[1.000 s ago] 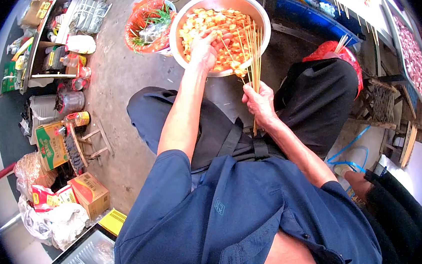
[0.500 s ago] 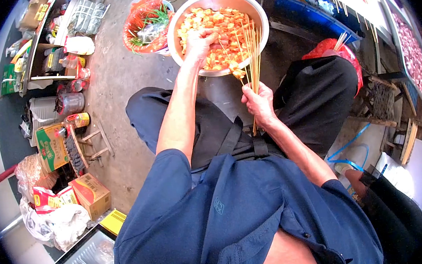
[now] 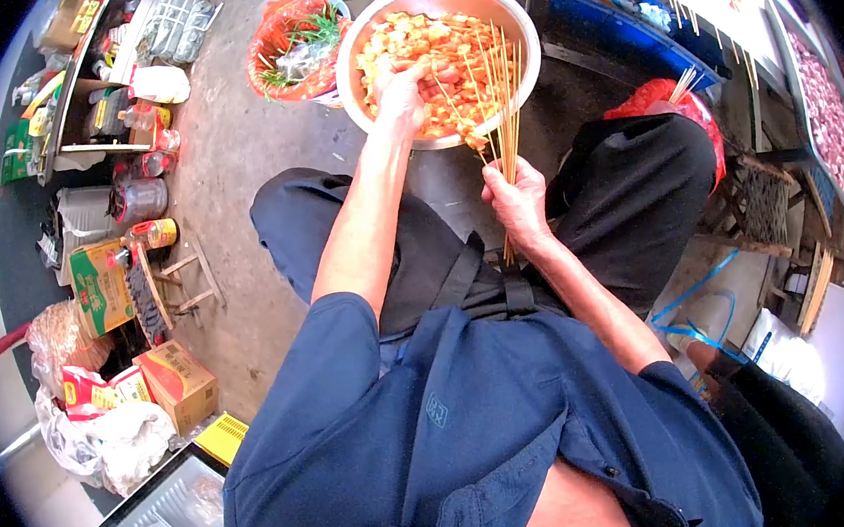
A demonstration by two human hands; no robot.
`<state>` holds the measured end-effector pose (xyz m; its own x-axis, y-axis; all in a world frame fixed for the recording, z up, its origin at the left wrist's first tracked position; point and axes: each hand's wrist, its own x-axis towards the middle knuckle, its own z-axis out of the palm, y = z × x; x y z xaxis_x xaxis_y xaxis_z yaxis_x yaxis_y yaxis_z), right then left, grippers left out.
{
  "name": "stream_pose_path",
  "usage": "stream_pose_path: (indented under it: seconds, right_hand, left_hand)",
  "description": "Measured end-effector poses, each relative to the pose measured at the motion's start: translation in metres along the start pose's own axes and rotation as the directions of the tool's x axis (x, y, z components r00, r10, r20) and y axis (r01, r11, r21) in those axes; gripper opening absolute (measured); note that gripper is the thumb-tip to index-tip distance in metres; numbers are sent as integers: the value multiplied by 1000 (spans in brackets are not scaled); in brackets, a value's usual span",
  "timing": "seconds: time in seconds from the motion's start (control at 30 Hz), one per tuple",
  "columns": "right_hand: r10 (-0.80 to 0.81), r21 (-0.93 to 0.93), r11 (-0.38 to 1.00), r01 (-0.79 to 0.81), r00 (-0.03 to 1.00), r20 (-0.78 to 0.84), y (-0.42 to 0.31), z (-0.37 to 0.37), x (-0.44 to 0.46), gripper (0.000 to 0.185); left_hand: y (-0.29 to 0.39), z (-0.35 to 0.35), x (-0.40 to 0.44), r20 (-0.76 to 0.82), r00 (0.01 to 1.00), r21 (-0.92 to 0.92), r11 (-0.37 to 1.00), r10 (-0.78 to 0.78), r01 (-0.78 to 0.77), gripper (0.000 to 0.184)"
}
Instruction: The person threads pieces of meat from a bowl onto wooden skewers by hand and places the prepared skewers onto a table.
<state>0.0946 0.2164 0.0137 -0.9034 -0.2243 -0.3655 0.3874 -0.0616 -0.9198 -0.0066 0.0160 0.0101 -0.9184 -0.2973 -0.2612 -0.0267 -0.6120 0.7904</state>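
A wide metal basin point(image 3: 522, 24) holds many orange-red, sauce-coated meat pieces point(image 3: 437, 36). My left hand point(image 3: 399, 95) is over the left side of the basin, its fingers pinched at the meat, apparently on one piece that they largely hide. Below the basin's near rim, my right hand point(image 3: 517, 200) is closed around a bundle of thin wooden skewers point(image 3: 506, 106), which fan upward across the basin. One skewer leans left of the rest and carries a piece of meat point(image 3: 473, 140) near the rim; its tip points toward my left hand.
A red-lined bucket point(image 3: 268, 51) with green stalks stands left of the basin. At right are a blue crate point(image 3: 643, 33), a red bag with skewers point(image 3: 634, 99) and a tray of dark red chunks point(image 3: 822, 98). Shelves, a small stool point(image 3: 197, 275) and boxes point(image 3: 177, 385) line the left.
My left hand has shifted slightly left and lower in the basin. The leaning skewer's upper part now shows more clearly beside it. My right hand stays nearly in place with the bundle.
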Motion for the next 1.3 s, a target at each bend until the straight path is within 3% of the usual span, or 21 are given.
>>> stream_pose_path:
  seconds: [0.07,0.13,0.3,0.47,0.53,0.67,0.7,0.87,0.97,1.13,1.2,1.23,1.27,1.3]
  right_hand:
    - [-5,0,1000,5,1000,1,0,1,0,6]
    - [-9,-5,1000,9,1000,4,1,2,-2,6]
    - [-35,-2,999,35,999,-26,6,0,-1,7]
    - [-19,6,1000,20,999,-28,11,1,-4,8]
    - [-28,6,1000,28,999,-19,10,1,-4,7]
    - [91,147,985,-89,996,-5,-3,4,0,7]
    - [122,216,969,-119,993,0,-7,4,5,8]
    - [139,245,960,-138,990,13,-13,4,9,8]
    - [165,268,950,-159,986,1,-14,6,9,9]
    - [126,306,945,-117,992,-13,-18,-3,15,9]
    - [125,316,943,-106,991,-39,-22,-8,16,9]
    - [111,328,940,-92,993,-39,-21,-11,17,9]
    - [111,329,940,-92,993,-41,-20,-13,17,9]
    - [106,335,938,-83,993,-53,-19,-15,17,10]
  left_hand:
    - [-4,0,0,-23,999,-46,998,29,-30,27]
    - [-8,-2,3,-47,997,59,997,57,-54,29]
    - [-3,-2,5,-44,997,40,997,-68,70,22]
    - [-14,1,0,-81,992,9,995,-95,96,20]
    - [-10,8,-7,-57,993,115,987,-104,110,21]
    - [-21,16,-22,8,975,144,965,-222,218,13]
    - [-22,17,-19,17,989,94,985,-144,141,10]
    - [-20,20,-20,51,980,167,969,-194,183,19]
    - [-27,16,-19,77,987,106,986,-137,129,17]
    - [-13,15,-19,112,967,171,963,-229,208,16]
    - [-10,7,-12,81,985,276,953,-149,122,13]
    - [-9,-3,-6,130,991,636,770,-45,-48,13]
    - [-9,-12,-1,216,976,875,437,32,-208,14]
    - [-8,-14,-2,303,952,923,233,48,-306,17]
